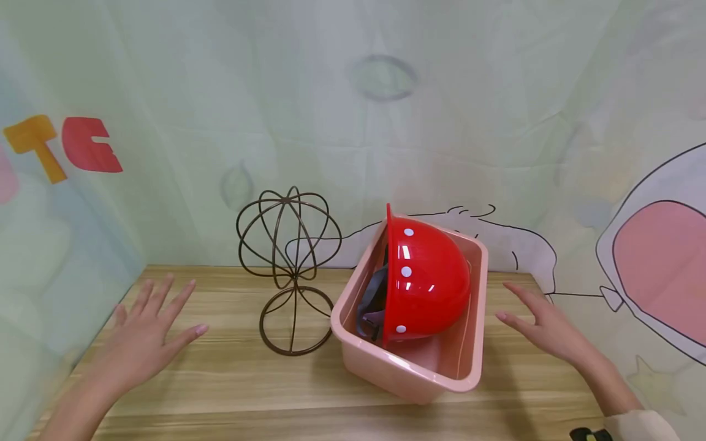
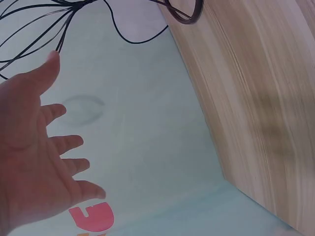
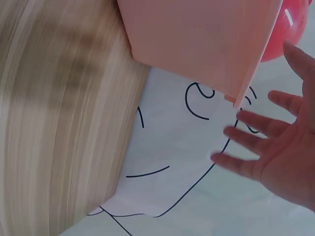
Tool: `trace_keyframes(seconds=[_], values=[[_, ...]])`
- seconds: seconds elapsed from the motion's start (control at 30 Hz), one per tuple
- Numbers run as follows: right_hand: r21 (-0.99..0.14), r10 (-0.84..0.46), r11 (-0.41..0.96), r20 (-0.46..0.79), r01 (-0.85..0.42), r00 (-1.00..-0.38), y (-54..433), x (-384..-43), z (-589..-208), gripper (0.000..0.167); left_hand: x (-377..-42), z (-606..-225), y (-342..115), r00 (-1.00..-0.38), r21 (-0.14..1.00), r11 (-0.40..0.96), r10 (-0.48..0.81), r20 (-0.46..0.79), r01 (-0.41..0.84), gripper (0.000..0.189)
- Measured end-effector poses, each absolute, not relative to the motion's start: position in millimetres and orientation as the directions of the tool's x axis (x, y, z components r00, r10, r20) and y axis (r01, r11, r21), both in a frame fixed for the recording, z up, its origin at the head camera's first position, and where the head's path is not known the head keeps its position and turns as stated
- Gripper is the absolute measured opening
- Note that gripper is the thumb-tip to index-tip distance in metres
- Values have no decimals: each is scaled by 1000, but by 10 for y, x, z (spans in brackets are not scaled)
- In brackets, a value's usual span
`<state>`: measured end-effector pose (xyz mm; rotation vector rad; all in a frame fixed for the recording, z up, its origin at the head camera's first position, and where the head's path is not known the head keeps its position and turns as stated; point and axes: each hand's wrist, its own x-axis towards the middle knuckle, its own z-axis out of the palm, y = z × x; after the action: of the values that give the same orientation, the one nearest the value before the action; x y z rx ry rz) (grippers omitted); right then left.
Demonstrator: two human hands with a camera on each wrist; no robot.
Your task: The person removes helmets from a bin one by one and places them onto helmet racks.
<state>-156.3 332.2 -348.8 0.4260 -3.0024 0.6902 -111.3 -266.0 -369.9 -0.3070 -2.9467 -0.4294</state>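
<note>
A red hard hat (image 1: 425, 282) stands on its edge inside a pink plastic tub (image 1: 469, 361) on the wooden table (image 1: 231, 380). A dark wire hat stand (image 1: 289, 257) stands just left of the tub. My left hand (image 1: 146, 334) hovers over the table's left side, fingers spread, holding nothing; in the left wrist view the left hand (image 2: 34, 157) shows an empty palm below the stand's wires (image 2: 59, 19). My right hand (image 1: 543, 324) is spread and empty to the right of the tub; the right wrist view shows the right hand (image 3: 275, 147) near the tub's wall (image 3: 197, 39).
A pale printed cloth backdrop (image 1: 386, 122) hangs behind and around the table, with a cartoon drawing at the right and red and orange letters (image 1: 60, 147) at the left. Bare wood lies in front of the stand and tub.
</note>
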Motion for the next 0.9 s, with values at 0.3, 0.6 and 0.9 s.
trace_keyframes(seconds=[0.3, 0.6, 0.9], values=[[-606, -356, 714, 117, -351, -927, 3204, -1586, -3498, 49, -1069, -3609, -2555, -956, 453, 848, 192, 221, 275, 64], [-677, -386, 657, 75, -331, -919, 3124, -1636, -3530, 51, -1015, -3528, -2368, -939, 604, 719, 275, 207, 343, 45], [-689, -389, 644, 78, -332, -918, 3107, -1652, -3596, 52, -1022, -3563, -2138, -920, 641, 661, 312, 237, 390, 37]])
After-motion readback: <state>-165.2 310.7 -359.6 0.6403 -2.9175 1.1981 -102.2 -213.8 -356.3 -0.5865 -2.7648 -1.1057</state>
